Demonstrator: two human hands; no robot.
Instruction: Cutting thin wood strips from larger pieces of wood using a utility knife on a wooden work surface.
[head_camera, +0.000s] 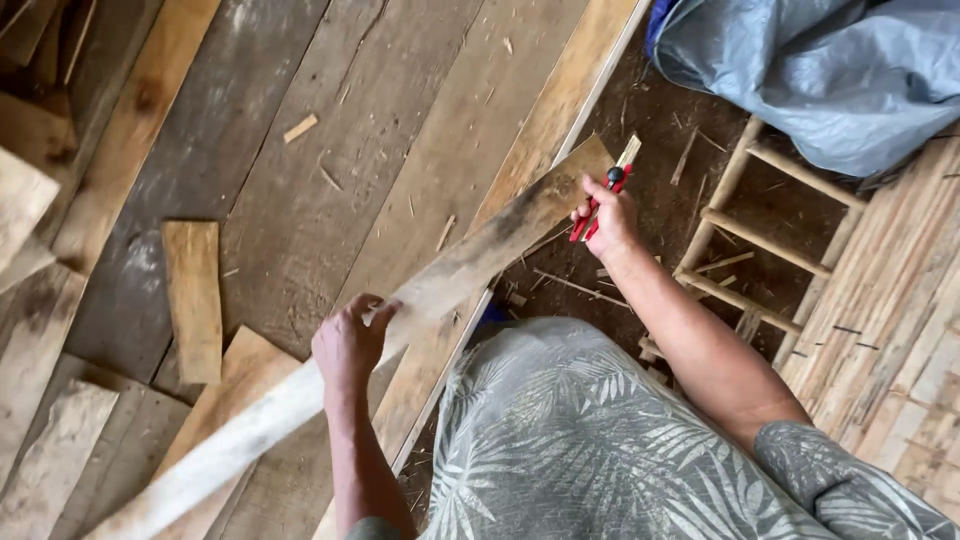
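My left hand grips the long wood plank near its middle, fingers wrapped tight. My right hand is closed on a red cutter knife w/ the blade at the plank's far end. The plank lies slanted over the floor boards. I think it's best to hold it steady & cut away from my fingers.

Left hand grips the long plank mid-length; right hand with the red cutter sits at its far end. Beyond the right grip: bare dirt, passable, then the small wooden ladder and grey tarp block. Left of the left grip: open floorboards, only a short board lying flat. Nearer side blocked by the person's lap
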